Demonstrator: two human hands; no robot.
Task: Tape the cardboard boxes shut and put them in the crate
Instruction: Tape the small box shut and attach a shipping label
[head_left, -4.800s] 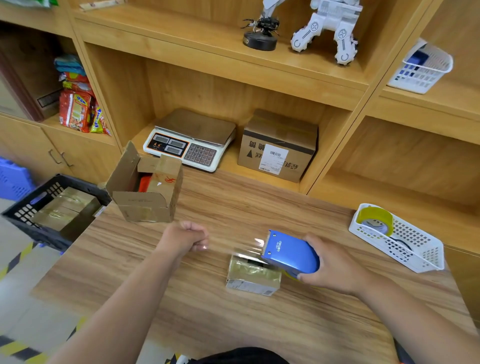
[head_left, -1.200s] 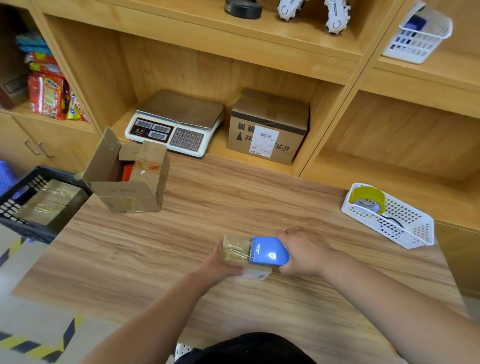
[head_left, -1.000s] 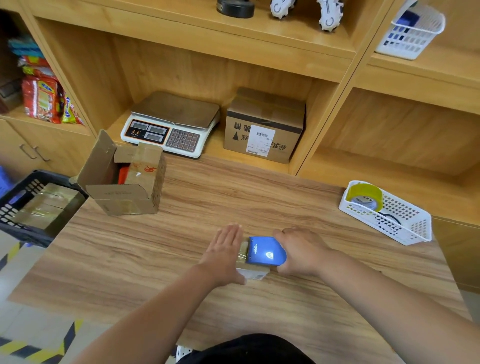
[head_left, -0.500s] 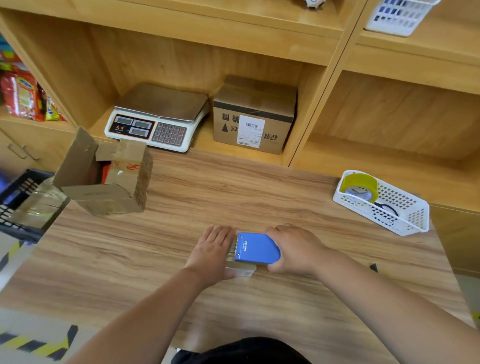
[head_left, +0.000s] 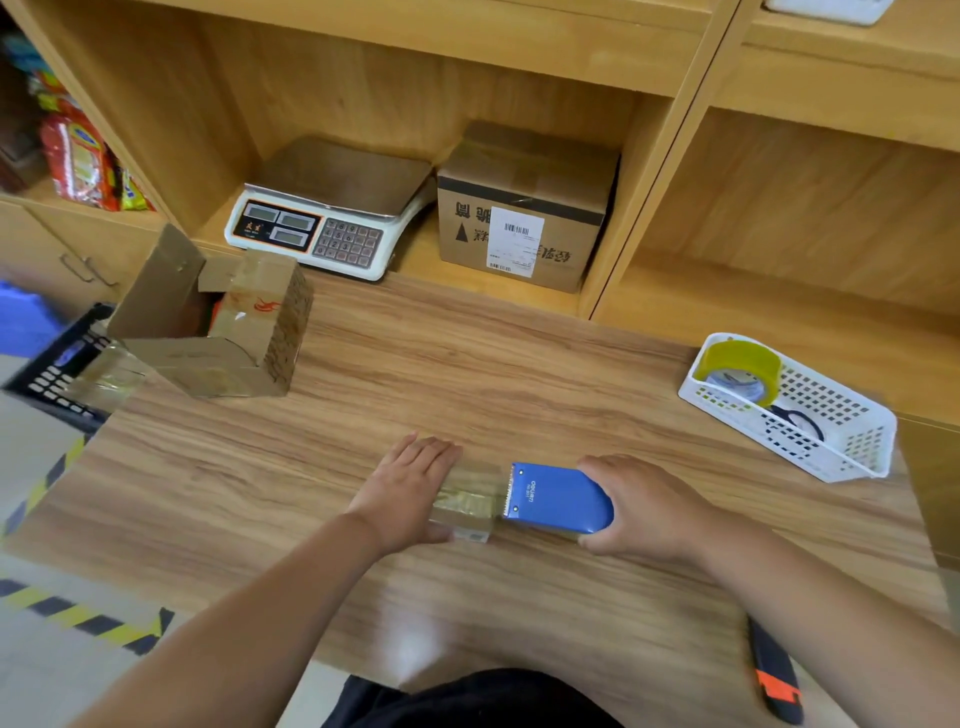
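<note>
crate: black crate (head_left: 54, 371) at the far left, off the table edge. Glossy taped box (head_left: 106, 375) inside it, blurred; count unclear.
open box: open box (head_left: 218, 332) on the table's back left, just beside the crate. Flaps up, red contents showing, not sealed.
left hand: left hand (head_left: 410, 486) flat with fingers straight, pressing on the left end of the small box.
small box: small box (head_left: 465, 506) at front centre of the table, between the hands. Shiny tape across its top.
tape dispenser: blue tape dispenser (head_left: 558, 499), toothed edge at the small box's right end.
right hand: right hand (head_left: 644, 506), fingers curled round the tape dispenser.
spare: tape roll (head_left: 740, 369) in the white basket (head_left: 852, 441) at far right, untouched.
done: likely one box crated.
left: cut the tape, crate the small box, then close, tape and crate the open box.
</note>
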